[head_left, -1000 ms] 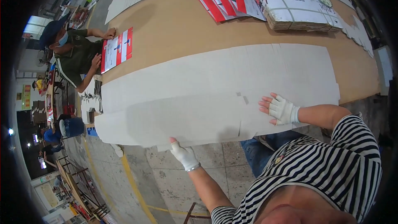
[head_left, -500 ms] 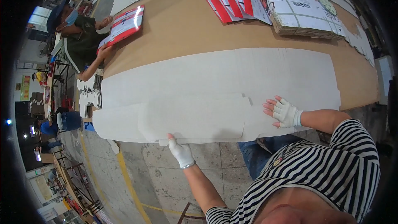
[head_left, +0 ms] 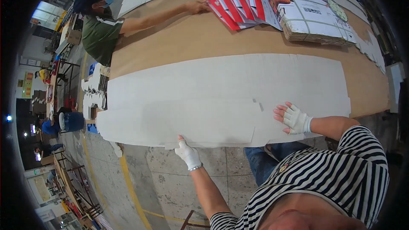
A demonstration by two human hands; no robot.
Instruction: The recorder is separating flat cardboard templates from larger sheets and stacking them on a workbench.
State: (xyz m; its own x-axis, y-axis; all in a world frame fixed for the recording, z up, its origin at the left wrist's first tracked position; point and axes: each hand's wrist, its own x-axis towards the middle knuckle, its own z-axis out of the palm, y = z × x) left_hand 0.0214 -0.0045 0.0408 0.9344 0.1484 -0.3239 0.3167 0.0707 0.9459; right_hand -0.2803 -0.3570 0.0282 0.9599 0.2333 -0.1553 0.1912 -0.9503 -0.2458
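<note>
Long white cardboard sheets (head_left: pixel 204 81) lie overlapped along the near side of the table, their lower edge at its front. My left hand (head_left: pixel 188 155), in a white fingerless glove, is at that front edge. Its thumb rests on top of the cardboard and the other fingers are mostly hidden, closed on the edge. My right hand (head_left: pixel 294 118), gloved the same way, lies flat on the sheets further right with its fingers stretched out. Close to its fingertips, a small notch shows at the end of one upper sheet.
Across the brown tabletop (head_left: pixel 170 42), a co-worker's hand (head_left: pixel 198 7) touches fanned red-and-white printed pieces (head_left: pixel 232 6). Beside them sits a strapped stack of printed cardboard (head_left: pixel 313 12). Cut white cardboard pieces (head_left: pixel 94 87) are piled at the table's left end, with a blue bin (head_left: pixel 71 121) beyond.
The co-worker has moved a red-and-white piece from the left onto the fanned group and now leans in with an outstretched arm. Both my hands have hardly moved.
</note>
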